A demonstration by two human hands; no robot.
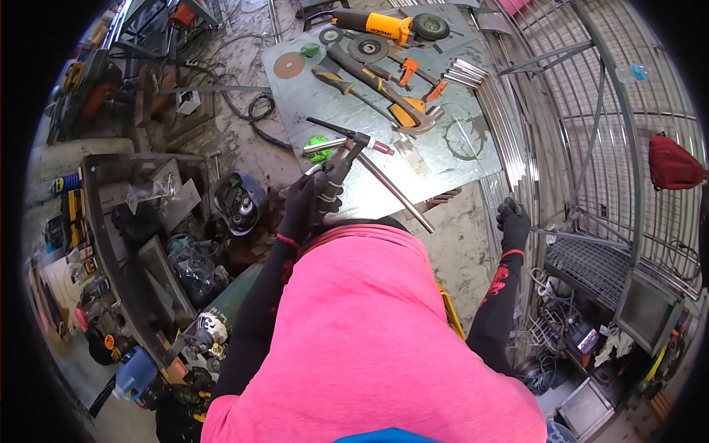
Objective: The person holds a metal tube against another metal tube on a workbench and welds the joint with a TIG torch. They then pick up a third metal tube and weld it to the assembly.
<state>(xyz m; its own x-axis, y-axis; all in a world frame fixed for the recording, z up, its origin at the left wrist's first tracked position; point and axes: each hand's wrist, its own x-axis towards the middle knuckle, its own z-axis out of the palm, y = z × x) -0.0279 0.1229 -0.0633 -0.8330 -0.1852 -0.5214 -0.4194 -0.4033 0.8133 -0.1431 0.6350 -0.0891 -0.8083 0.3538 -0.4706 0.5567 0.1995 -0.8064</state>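
Note:
My left hand [317, 196], in a dark glove, is closed around the handle of a TIG welding torch [358, 142] with a pinkish nozzle and a long black back cap. Beneath the torch, a shiny metal tube [402, 198] slants over the near edge of the metal-topped table [432, 166]. A shorter piece of tube and a bright green round item [319, 150] lie beside it. Off to the right, my gloved right hand [512, 219] is held with curled fingers near long metal bars [509, 140]; I cannot tell what is in it.
On the table lie an orange angle grinder [380, 26], a hammer [421, 118], a screwdriver [343, 85], an orange clamp [408, 71] and cut tube pieces [465, 72]. A welding helmet [240, 203] sits at left. A metal rack [591, 262] stands at right.

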